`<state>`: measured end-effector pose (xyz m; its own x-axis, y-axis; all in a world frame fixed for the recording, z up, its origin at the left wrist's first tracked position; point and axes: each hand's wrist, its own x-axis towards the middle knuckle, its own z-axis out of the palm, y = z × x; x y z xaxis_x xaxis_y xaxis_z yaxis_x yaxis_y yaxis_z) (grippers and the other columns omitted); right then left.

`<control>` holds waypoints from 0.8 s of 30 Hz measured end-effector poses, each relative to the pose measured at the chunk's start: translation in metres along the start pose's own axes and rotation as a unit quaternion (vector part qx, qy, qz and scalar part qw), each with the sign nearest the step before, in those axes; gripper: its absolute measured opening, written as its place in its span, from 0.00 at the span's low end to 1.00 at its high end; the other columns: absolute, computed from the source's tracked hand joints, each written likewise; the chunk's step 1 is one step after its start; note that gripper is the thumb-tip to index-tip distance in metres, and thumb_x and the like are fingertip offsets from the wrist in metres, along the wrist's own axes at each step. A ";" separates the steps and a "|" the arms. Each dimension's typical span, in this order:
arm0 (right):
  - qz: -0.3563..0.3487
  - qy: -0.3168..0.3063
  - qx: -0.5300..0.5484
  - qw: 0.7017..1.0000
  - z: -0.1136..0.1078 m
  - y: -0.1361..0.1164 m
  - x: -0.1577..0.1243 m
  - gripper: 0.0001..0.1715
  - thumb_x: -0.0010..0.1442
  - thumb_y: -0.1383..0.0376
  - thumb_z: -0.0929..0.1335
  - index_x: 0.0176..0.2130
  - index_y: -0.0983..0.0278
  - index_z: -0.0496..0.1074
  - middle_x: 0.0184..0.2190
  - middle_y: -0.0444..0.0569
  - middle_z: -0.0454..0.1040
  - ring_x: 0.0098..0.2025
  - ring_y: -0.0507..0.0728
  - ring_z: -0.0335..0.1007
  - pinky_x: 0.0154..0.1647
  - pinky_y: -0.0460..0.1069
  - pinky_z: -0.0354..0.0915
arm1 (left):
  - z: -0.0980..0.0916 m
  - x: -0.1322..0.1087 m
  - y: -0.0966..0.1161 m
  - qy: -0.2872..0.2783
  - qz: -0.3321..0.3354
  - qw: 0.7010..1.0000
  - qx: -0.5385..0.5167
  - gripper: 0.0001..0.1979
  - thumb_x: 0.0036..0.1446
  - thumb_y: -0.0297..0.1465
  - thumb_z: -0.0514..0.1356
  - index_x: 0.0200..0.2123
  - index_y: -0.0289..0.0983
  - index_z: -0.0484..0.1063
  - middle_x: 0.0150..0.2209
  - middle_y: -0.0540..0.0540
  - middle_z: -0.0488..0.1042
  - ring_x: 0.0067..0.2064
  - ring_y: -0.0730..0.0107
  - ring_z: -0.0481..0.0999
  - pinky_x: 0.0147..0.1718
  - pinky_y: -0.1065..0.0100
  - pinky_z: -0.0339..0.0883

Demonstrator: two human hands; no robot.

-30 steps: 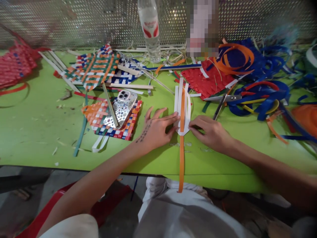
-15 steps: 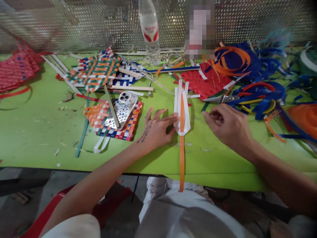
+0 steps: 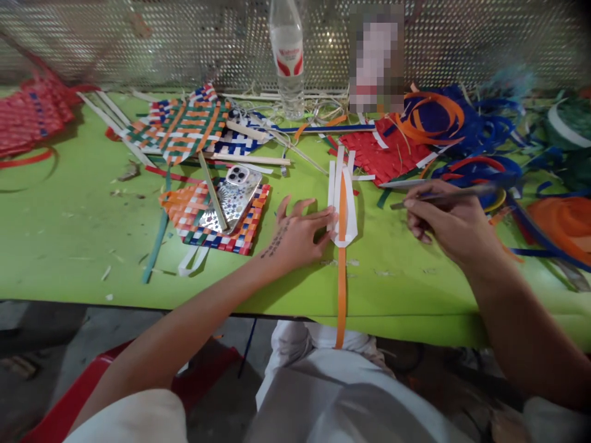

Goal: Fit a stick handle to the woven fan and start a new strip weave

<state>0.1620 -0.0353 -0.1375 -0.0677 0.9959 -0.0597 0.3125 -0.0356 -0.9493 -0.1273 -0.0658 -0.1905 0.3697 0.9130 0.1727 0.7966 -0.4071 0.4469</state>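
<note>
Thumb and fingers of my left hand (image 3: 305, 234) close on the left edge of a folded bundle of white strips (image 3: 351, 212), which lies upright on the table. An orange strip (image 3: 341, 277) runs up through the bundle, and its long tail hangs over the table's front edge. To the right, raised above the table, my right hand (image 3: 447, 221) is closed around a slim dark tool (image 3: 431, 199). The tool's tip points left toward the strips, apart from them; blur hides its exact kind. Behind that hand a scissor blade (image 3: 404, 184) shows, its handles mostly covered.
A phone (image 3: 242, 191) rests on a checkered woven piece (image 3: 258, 215) at left. A water bottle (image 3: 290, 74) stands at the back against a perforated metal panel (image 3: 184, 43). Red woven work (image 3: 388, 154), orange coils (image 3: 431, 117) and blue strips (image 3: 494, 135) crowd the right.
My right hand has moved slightly right and now has the slim dark tool in it, which did not show before. My left hand keeps its hold on the white strips. The view has shifted slightly.
</note>
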 end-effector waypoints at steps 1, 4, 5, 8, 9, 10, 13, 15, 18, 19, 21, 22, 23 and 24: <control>-0.009 -0.017 0.051 0.999 0.007 -0.001 -0.002 0.12 0.67 0.54 0.76 0.39 0.58 0.76 0.21 0.40 0.69 0.19 0.51 0.62 0.16 0.47 0.51 | 0.000 0.000 0.000 -0.002 0.000 1.000 -0.003 0.19 0.72 0.41 0.60 0.62 0.53 0.81 0.64 0.53 0.79 0.74 0.43 0.67 0.77 0.30 0.41; -0.014 -0.083 0.121 0.989 0.032 -0.005 -0.005 0.20 0.69 0.46 0.74 0.37 0.59 0.78 0.18 0.38 0.62 0.18 0.49 0.56 0.15 0.46 0.49 | 0.001 -0.001 -0.002 0.001 0.000 1.000 -0.012 0.19 0.72 0.42 0.60 0.61 0.54 0.81 0.65 0.53 0.79 0.75 0.42 0.66 0.77 0.29 0.40; -0.006 -0.100 0.129 0.987 0.041 -0.006 -0.005 0.21 0.68 0.46 0.75 0.37 0.59 0.77 0.17 0.37 0.61 0.17 0.48 0.55 0.15 0.45 0.48 | 0.001 0.000 -0.002 0.002 -0.001 1.000 -0.013 0.19 0.72 0.42 0.60 0.61 0.54 0.81 0.64 0.53 0.79 0.75 0.42 0.66 0.77 0.28 0.40; 0.014 -0.102 0.116 0.988 0.064 -0.009 -0.009 0.24 0.65 0.45 0.77 0.32 0.59 0.72 0.16 0.38 0.65 0.14 0.48 0.54 0.13 0.46 0.48 | 0.003 0.000 -0.005 0.008 0.002 1.000 -0.013 0.20 0.72 0.45 0.60 0.61 0.53 0.81 0.64 0.53 0.79 0.75 0.41 0.66 0.77 0.29 0.41; 0.015 -0.093 0.099 0.991 0.070 -0.010 -0.011 0.26 0.66 0.44 0.76 0.30 0.59 0.70 0.15 0.38 0.66 0.14 0.48 0.54 0.12 0.46 0.49 | 0.004 0.000 -0.005 0.008 0.004 1.000 -0.011 0.20 0.72 0.46 0.59 0.62 0.53 0.81 0.64 0.52 0.79 0.74 0.41 0.66 0.77 0.29 0.42; 0.016 -0.082 0.080 0.993 0.075 -0.010 -0.013 0.28 0.66 0.44 0.75 0.28 0.59 0.69 0.15 0.39 0.67 0.13 0.47 0.55 0.12 0.46 0.50 | 0.004 0.000 -0.006 0.007 0.006 1.000 -0.007 0.21 0.72 0.47 0.59 0.62 0.53 0.81 0.64 0.52 0.79 0.74 0.41 0.66 0.77 0.29 0.42; 0.029 -0.053 0.040 0.997 0.083 -0.006 -0.019 0.28 0.68 0.45 0.74 0.28 0.60 0.68 0.15 0.40 0.68 0.13 0.48 0.57 0.12 0.45 0.51 | 0.003 0.001 -0.006 -0.005 0.011 1.000 0.005 0.21 0.73 0.46 0.59 0.64 0.52 0.79 0.65 0.52 0.78 0.75 0.41 0.66 0.76 0.30 0.43; 0.042 -0.053 0.032 0.997 0.087 -0.001 -0.021 0.27 0.68 0.45 0.74 0.29 0.60 0.70 0.16 0.41 0.71 0.13 0.48 0.59 0.12 0.46 0.53 | 0.002 0.001 -0.006 -0.009 0.012 1.000 0.009 0.21 0.73 0.43 0.59 0.64 0.52 0.79 0.66 0.52 0.78 0.75 0.42 0.66 0.76 0.30 0.44; 0.022 -0.063 0.000 0.998 0.092 0.006 -0.021 0.26 0.69 0.45 0.72 0.30 0.61 0.71 0.19 0.43 0.74 0.14 0.49 0.62 0.14 0.46 0.56 | 0.001 0.001 -0.006 -0.004 0.014 1.000 0.010 0.21 0.72 0.42 0.60 0.64 0.52 0.79 0.65 0.52 0.78 0.74 0.42 0.67 0.75 0.30 0.45; 0.007 -0.063 -0.019 0.998 0.093 0.007 -0.021 0.26 0.70 0.45 0.71 0.30 0.61 0.72 0.19 0.44 0.75 0.15 0.50 0.62 0.15 0.46 0.57 | 0.001 0.001 -0.006 -0.001 0.014 1.000 0.010 0.20 0.72 0.42 0.60 0.64 0.52 0.79 0.65 0.52 0.78 0.74 0.43 0.67 0.75 0.30 0.46; -0.024 -0.059 -0.058 0.996 0.096 0.008 -0.022 0.27 0.71 0.45 0.70 0.29 0.61 0.73 0.20 0.44 0.75 0.17 0.50 0.65 0.18 0.47 0.61 | 0.002 0.001 -0.006 0.004 0.014 1.000 0.010 0.20 0.72 0.43 0.61 0.63 0.53 0.79 0.65 0.53 0.78 0.74 0.44 0.67 0.75 0.31 0.46; -0.037 -0.055 -0.075 0.995 0.097 0.008 -0.023 0.27 0.71 0.45 0.69 0.29 0.60 0.72 0.20 0.44 0.75 0.18 0.51 0.66 0.20 0.47 0.63 | 0.003 0.001 -0.007 0.004 0.015 1.000 0.010 0.19 0.72 0.43 0.60 0.63 0.54 0.79 0.65 0.54 0.78 0.74 0.44 0.67 0.76 0.31 0.46; -0.046 -0.050 -0.089 0.994 0.097 0.007 -0.024 0.27 0.71 0.45 0.69 0.29 0.60 0.72 0.20 0.44 0.75 0.19 0.52 0.68 0.22 0.47 0.64 | 0.004 0.001 -0.007 0.005 0.015 1.000 0.010 0.19 0.73 0.44 0.60 0.63 0.54 0.79 0.66 0.54 0.78 0.74 0.45 0.67 0.76 0.32 0.46; -0.051 -0.045 -0.100 0.993 0.098 0.006 -0.025 0.27 0.72 0.45 0.68 0.29 0.60 0.71 0.20 0.44 0.75 0.20 0.52 0.69 0.23 0.48 0.65 | 0.004 0.001 -0.007 0.004 0.015 1.000 0.009 0.19 0.73 0.44 0.60 0.63 0.55 0.79 0.66 0.54 0.78 0.74 0.45 0.67 0.76 0.32 0.46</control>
<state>0.0724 -0.0682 -0.1718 -0.1901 0.9818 -0.0019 0.4806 0.0913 -0.8722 -0.1307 -0.0624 -0.1972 0.3902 0.9002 0.1936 0.7935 -0.4354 0.4251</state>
